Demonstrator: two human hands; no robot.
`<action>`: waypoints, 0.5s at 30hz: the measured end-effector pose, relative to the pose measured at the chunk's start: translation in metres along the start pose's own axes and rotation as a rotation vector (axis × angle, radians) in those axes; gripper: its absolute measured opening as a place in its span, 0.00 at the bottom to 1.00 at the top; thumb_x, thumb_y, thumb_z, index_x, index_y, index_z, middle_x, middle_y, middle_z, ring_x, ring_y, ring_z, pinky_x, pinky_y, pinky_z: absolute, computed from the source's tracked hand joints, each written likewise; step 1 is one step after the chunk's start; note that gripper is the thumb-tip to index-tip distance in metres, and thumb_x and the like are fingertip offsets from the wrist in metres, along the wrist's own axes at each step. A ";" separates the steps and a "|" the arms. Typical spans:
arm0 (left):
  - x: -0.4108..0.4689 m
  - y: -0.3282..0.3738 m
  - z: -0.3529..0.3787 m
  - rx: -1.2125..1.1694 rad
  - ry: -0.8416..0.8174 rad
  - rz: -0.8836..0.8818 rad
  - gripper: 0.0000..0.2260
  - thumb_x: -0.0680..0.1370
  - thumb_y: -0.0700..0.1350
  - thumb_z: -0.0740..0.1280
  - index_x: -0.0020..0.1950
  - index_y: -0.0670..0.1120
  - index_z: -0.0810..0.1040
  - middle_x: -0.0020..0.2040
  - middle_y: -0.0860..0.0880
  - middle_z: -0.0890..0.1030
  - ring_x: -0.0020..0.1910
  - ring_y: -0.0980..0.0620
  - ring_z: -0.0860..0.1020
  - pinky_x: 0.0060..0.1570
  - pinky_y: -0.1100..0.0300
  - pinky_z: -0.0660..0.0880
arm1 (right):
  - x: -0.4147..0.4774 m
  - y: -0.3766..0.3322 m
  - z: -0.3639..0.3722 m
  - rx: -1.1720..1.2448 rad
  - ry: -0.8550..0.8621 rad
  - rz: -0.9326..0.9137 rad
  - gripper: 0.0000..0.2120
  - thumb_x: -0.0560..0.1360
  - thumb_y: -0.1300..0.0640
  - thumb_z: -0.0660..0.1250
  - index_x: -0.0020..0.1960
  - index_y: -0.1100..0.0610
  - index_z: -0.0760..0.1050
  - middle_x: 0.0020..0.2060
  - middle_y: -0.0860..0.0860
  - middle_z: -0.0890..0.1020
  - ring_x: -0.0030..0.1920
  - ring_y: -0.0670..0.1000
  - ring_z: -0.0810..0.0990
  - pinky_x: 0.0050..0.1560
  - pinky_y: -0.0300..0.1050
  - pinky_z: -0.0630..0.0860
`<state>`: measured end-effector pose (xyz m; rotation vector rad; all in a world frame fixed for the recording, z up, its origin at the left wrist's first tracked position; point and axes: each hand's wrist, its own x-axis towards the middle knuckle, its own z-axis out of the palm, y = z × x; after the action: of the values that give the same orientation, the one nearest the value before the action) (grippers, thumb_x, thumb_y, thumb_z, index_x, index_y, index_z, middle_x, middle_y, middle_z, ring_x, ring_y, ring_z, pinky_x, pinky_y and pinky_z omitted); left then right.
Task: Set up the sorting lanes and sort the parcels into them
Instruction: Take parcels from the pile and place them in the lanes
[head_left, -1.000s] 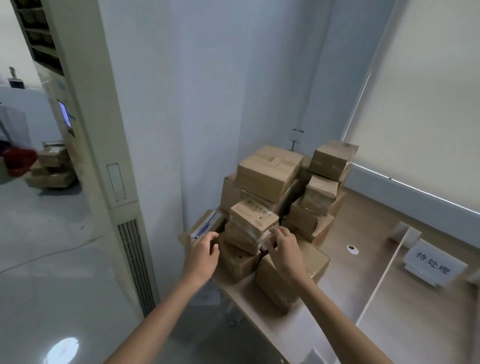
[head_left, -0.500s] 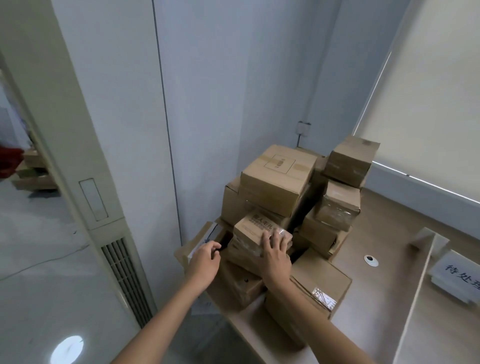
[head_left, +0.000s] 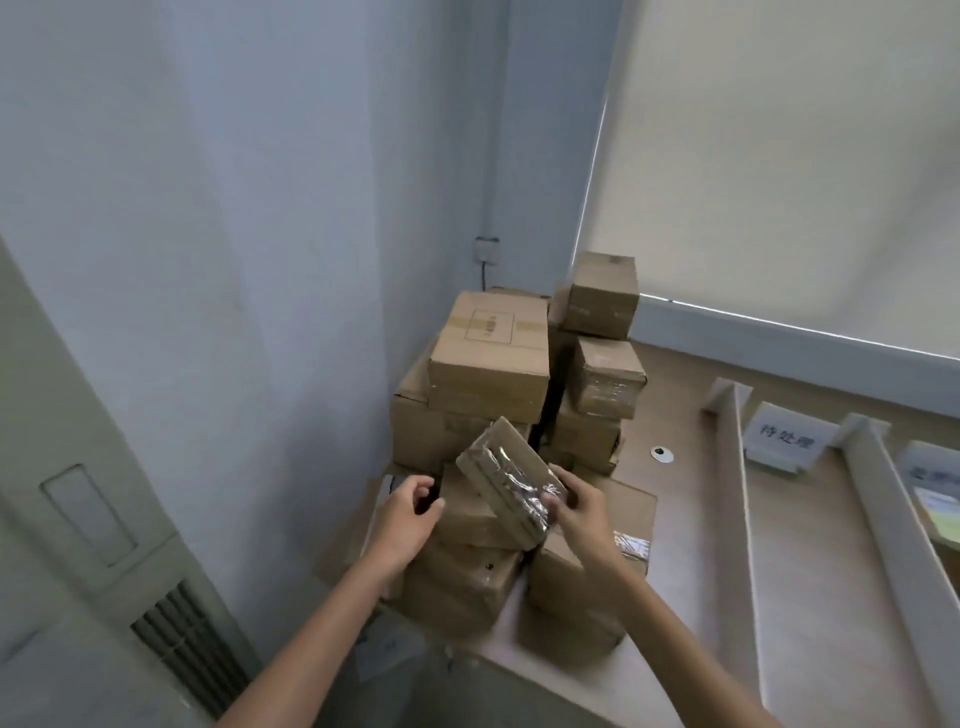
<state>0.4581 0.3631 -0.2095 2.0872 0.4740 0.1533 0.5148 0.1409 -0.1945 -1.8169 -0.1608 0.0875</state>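
A pile of brown cardboard parcels fills the table's far left corner. My right hand grips a small flat parcel wrapped in shiny tape, lifted and tilted above the pile's front. My left hand hovers with curled fingers at the left side of the box below, holding nothing that I can see. To the right, white divider strips form lanes on the wooden table, with a white label card standing in one lane.
A second divider and another label card lie at the far right. A blue-grey wall corner backs the pile, a roller blind hangs behind the table, and a tall standing air conditioner rises at left. A small round grommet sits in the tabletop.
My right hand has lifted the small taped parcel off the pile and tilted it. The view has swung right, bringing the lanes and label cards into sight.
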 end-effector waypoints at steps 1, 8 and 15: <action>0.000 0.004 -0.002 -0.042 -0.042 -0.003 0.20 0.76 0.47 0.68 0.66 0.47 0.71 0.61 0.49 0.75 0.61 0.50 0.74 0.58 0.58 0.71 | -0.008 -0.005 -0.004 0.084 -0.026 0.029 0.16 0.77 0.66 0.64 0.62 0.54 0.75 0.51 0.52 0.83 0.48 0.48 0.81 0.44 0.38 0.79; -0.024 0.056 -0.009 -0.287 -0.495 -0.011 0.41 0.70 0.60 0.70 0.76 0.52 0.54 0.72 0.47 0.66 0.62 0.50 0.73 0.55 0.56 0.74 | -0.053 -0.019 -0.036 0.641 -0.037 0.282 0.10 0.80 0.62 0.57 0.54 0.58 0.77 0.47 0.54 0.83 0.44 0.49 0.83 0.43 0.46 0.82; -0.052 0.104 0.014 -0.444 -0.604 0.126 0.42 0.67 0.57 0.73 0.75 0.55 0.55 0.67 0.48 0.73 0.63 0.50 0.74 0.59 0.53 0.75 | -0.089 -0.028 -0.071 0.743 -0.070 0.295 0.17 0.81 0.57 0.53 0.67 0.59 0.70 0.61 0.61 0.79 0.56 0.57 0.81 0.51 0.51 0.80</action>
<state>0.4426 0.2831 -0.1254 1.6164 -0.0597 -0.2749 0.4353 0.0661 -0.1519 -1.0835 0.0881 0.3689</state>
